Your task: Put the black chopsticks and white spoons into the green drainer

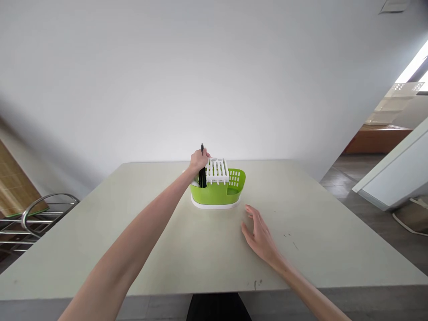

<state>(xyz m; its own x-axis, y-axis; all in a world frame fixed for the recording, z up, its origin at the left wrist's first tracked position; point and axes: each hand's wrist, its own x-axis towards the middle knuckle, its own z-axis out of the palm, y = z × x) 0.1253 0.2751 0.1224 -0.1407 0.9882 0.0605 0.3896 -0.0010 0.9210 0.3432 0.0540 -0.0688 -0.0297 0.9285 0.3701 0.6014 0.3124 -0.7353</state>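
A green basket (214, 195) on a white base stands near the table's far side, with a white slatted rack (217, 170) across its top. At the rack's left side, my left hand (199, 159) is closed round a black slim-handled utensil (202, 178). The utensil is upright; its handle tip shows above my fist, and its lower end, of several narrow dark strips, is at the basket's left part. Its exact kind is hard to make out. My right hand (259, 234) is open and holds nothing, fingers a little bent, over the table in front of the basket's right end.
The pale table (160, 249) has a few dark scuffs at right. A white wall (214, 80) rises behind it. At the left is a metal rack (43, 218) beside a brown woven panel (20, 178); a doorway opens at the right.
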